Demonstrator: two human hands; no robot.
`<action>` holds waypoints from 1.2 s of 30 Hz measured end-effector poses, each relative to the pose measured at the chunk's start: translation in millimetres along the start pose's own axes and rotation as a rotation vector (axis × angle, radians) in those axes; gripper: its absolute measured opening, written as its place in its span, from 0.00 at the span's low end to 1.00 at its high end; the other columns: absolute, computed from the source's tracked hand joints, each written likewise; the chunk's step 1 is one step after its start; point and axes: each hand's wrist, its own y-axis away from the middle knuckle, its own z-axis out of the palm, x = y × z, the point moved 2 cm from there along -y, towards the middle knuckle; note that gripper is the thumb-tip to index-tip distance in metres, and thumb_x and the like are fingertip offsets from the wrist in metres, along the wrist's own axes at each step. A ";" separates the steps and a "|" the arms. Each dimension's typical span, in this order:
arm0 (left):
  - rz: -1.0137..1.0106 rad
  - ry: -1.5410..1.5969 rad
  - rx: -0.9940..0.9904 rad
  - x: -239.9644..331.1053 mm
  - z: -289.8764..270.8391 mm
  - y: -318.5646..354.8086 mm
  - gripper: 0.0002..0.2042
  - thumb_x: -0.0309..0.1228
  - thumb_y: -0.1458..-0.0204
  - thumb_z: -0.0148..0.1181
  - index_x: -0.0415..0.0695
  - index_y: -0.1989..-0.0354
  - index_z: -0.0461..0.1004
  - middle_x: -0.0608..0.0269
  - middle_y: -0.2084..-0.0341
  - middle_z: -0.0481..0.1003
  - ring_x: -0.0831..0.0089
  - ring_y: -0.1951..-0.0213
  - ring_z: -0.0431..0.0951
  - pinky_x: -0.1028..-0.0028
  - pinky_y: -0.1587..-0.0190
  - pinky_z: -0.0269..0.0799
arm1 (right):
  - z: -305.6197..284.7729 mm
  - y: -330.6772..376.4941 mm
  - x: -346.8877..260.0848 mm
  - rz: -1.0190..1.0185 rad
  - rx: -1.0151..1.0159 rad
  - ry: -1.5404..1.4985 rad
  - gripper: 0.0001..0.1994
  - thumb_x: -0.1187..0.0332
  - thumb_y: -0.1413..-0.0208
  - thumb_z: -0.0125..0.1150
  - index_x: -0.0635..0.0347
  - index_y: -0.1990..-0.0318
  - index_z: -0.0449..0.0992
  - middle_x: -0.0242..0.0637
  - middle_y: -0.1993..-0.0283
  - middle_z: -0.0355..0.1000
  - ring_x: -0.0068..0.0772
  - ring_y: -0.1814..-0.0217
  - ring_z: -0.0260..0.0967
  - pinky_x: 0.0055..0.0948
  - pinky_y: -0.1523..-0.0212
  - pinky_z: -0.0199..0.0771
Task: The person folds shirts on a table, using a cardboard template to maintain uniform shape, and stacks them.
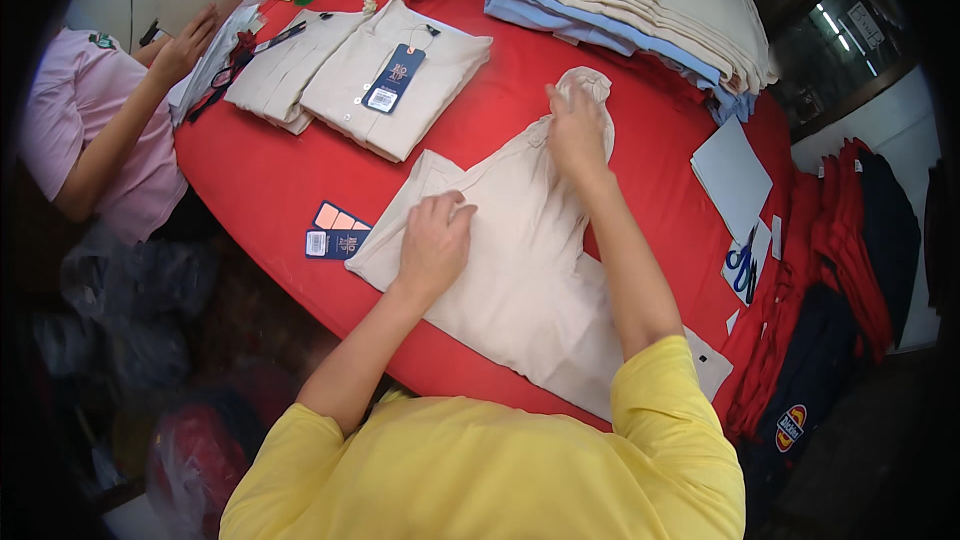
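Observation:
A cream shirt (515,275) lies spread at an angle across the red-covered table, one part reaching toward the lower right. My left hand (435,248) rests on its left portion, fingers loosely bent and a little apart, pressing the cloth. Farther off, my right hand (578,135) is closed on the bunched far end of the shirt; its fingers are slightly blurred. Whether that end is a collar or a sleeve, I cannot tell. Dark blue hang tags (332,244) and a card of peach-coloured stickers (342,217) lie beside the shirt's left edge.
Two folded cream shirts (395,80), one tagged, lie at the far left. A tall stack of cream and blue garments (620,0) stands at the back right. White card sheets (732,178) and blue scissors (741,265) are at right. A co-worker (110,130) handles card at left.

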 end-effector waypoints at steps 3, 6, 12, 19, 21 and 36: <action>-0.063 0.108 -0.126 -0.5 13.9 21.9 0.17 0.23 0.51 0.56 0.37 0.51 0.72 0.52 0.50 0.70 0.55 0.48 0.68 0.61 0.44 0.63 | -23.1 67.6 -82.1 -0.116 -0.364 -0.284 0.21 0.75 0.47 0.47 0.73 0.44 0.66 0.55 0.38 0.62 0.48 0.34 0.59 0.48 0.37 0.58; 0.014 0.037 0.002 -7.4 22.9 32.0 0.19 0.23 0.50 0.54 0.35 0.48 0.70 0.51 0.45 0.68 0.53 0.42 0.65 0.60 0.40 0.60 | -9.3 149.1 -128.0 -0.235 -0.036 -0.188 0.24 0.74 0.48 0.48 0.72 0.41 0.64 0.53 0.39 0.63 0.46 0.33 0.58 0.48 0.34 0.53; 0.029 0.076 -0.067 -8.0 20.6 33.2 0.28 0.34 0.50 0.56 0.35 0.40 0.63 0.45 0.41 0.64 0.53 0.37 0.60 0.58 0.34 0.53 | 6.3 165.6 -122.8 -0.119 -0.003 -0.309 0.27 0.75 0.49 0.49 0.72 0.39 0.60 0.52 0.37 0.61 0.48 0.31 0.55 0.49 0.32 0.49; 0.052 0.036 -0.227 -8.5 17.0 34.3 0.37 0.52 0.50 0.56 0.47 0.33 0.58 0.40 0.34 0.53 0.47 0.32 0.49 0.51 0.32 0.42 | 21.0 133.4 -74.7 0.085 -0.175 -0.783 0.22 0.81 0.51 0.47 0.65 0.45 0.70 0.51 0.39 0.63 0.52 0.36 0.58 0.50 0.34 0.52; 0.103 -0.054 -0.257 7.2 6.2 31.0 0.38 0.56 0.51 0.56 0.53 0.33 0.58 0.41 0.34 0.52 0.47 0.31 0.47 0.47 0.32 0.39 | 12.9 87.1 -43.4 -0.022 -0.011 -0.384 0.21 0.80 0.52 0.48 0.62 0.48 0.73 0.49 0.38 0.62 0.54 0.38 0.59 0.52 0.36 0.55; 0.064 0.047 -0.287 18.9 27.3 24.6 0.38 0.59 0.57 0.61 0.51 0.38 0.65 0.59 0.35 0.59 0.62 0.32 0.53 0.48 0.31 0.38 | -84.7 4.8 -21.8 0.387 -0.124 -0.641 0.17 0.65 0.49 0.61 0.64 0.54 0.72 0.44 0.60 0.76 0.41 0.59 0.75 0.32 0.56 0.71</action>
